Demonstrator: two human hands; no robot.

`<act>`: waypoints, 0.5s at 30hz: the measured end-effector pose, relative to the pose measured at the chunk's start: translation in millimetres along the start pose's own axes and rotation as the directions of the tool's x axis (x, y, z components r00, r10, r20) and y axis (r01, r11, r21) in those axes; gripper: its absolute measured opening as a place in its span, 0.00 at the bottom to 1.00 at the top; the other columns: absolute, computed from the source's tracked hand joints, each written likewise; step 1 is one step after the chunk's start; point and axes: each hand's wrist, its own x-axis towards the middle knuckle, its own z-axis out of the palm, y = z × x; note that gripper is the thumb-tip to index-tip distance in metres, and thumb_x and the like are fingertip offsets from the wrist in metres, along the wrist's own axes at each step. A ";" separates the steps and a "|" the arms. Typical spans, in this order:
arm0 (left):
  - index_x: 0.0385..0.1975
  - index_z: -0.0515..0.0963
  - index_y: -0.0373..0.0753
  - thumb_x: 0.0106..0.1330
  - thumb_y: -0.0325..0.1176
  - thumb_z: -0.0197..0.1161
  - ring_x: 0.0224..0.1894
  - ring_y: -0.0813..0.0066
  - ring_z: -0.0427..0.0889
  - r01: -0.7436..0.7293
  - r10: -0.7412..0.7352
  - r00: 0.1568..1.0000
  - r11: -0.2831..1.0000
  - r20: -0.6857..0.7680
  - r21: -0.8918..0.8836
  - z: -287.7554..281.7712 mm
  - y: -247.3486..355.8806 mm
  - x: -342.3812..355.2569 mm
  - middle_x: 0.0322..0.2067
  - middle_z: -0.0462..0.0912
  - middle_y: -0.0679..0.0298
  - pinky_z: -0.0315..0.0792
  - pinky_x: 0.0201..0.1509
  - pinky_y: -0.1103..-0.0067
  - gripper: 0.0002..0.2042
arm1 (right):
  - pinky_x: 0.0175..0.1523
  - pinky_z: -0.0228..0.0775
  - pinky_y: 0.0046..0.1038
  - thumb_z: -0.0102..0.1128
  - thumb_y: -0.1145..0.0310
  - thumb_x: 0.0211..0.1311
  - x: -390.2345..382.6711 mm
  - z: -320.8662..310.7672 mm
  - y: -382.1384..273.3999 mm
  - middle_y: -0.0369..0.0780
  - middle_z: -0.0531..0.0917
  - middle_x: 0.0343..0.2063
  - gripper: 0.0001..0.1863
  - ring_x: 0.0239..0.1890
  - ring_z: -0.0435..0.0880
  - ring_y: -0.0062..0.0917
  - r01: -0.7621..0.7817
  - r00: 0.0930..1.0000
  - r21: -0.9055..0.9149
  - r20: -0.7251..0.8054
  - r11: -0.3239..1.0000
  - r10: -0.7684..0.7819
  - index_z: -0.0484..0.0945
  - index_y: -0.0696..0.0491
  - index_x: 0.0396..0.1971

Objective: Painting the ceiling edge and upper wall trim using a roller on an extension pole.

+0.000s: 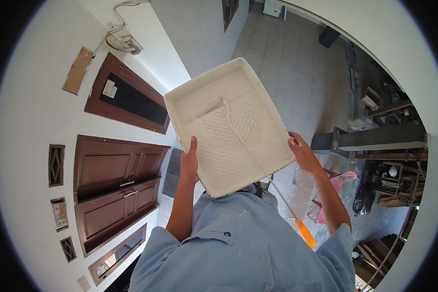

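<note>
A paint tray [180, 102], caked in off-white paint, is held up in front of my chest. My left hand [190, 160] grips its left edge, thumb on the inner face and fingers hidden behind. On the opposite edge my right hand [301, 152] is closed round the rim, its fingers partly out of sight. A paint roller [210, 108] rests inside against the ribbed slope, its head coated in the same paint. Its long wire handle crosses the tray's near edge and ends in an orange grip [305, 233] beside my right forearm, touched by neither hand.
To the left stand a white wall [29, 121], a brown double door [117, 185] and a dark-paned window [136, 100]. Beyond the tray stretches a tiled floor [282, 63]. On the right are a dark beam [379, 140], a pink chair [338, 182], a motorcycle [362, 197] and stacked wood [382, 253].
</note>
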 end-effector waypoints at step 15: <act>0.59 0.60 0.23 0.67 0.57 0.52 0.52 0.62 0.77 0.033 -0.035 0.999 0.997 0.021 0.074 -12.2 -5.6 -7.3 0.54 0.73 0.48 0.72 0.55 0.71 0.38 | 0.36 0.75 0.25 0.69 0.53 0.52 13.8 35.0 0.8 0.44 0.85 0.28 0.26 0.27 0.84 0.23 -0.118 0.984 0.116 -0.120 0.986 0.132 0.81 0.63 0.39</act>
